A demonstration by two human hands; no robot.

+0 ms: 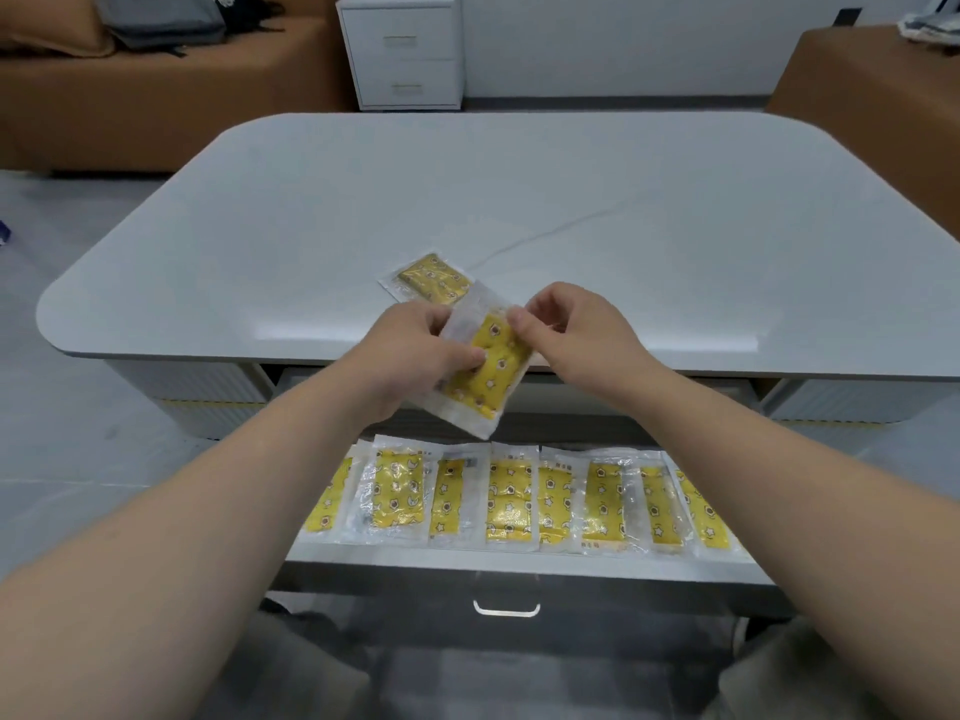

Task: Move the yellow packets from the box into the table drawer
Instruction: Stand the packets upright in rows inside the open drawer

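Observation:
A yellow packet (491,367) in clear wrap, printed with small stars, hangs tilted over the table's near edge. My left hand (415,350) pinches its left side and my right hand (563,330) pinches its upper right corner. Another yellow packet (434,278) lies flat on the grey table (519,200) just beyond my hands. Below, the open table drawer (519,558) holds a row of several yellow packets (511,498) lying side by side. No box is in view.
The drawer front has a metal handle (506,608) close to my knees. A white cabinet (402,49) stands beyond the table, with brown sofas (156,96) at the back left and right.

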